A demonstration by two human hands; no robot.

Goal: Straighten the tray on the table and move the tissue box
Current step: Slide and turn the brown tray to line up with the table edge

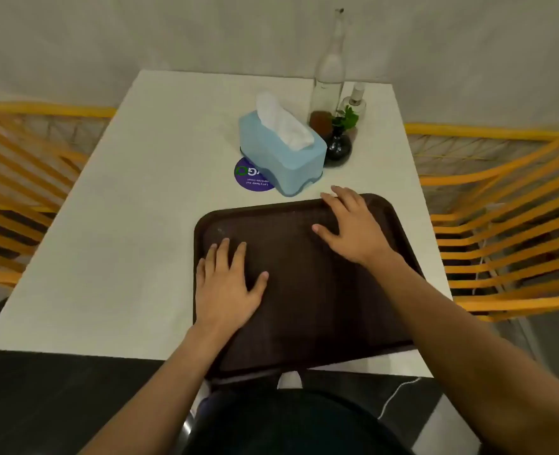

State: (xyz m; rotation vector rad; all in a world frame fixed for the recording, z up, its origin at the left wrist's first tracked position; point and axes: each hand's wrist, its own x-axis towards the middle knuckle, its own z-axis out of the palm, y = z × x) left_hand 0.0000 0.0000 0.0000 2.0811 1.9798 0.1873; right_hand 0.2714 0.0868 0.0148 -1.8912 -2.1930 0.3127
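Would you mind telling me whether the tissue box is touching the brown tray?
Apart. The head view shows a strip of white table between the tissue box and the tray's far edge.

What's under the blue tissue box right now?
The tissue box sits on the white table, partly covering a round purple sticker. Its near-left part shows, with a green ring and some text; the rest of the print is hidden under the box.

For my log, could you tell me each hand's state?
Left hand: open, flat on the tray.
Right hand: open, flat on the tray.
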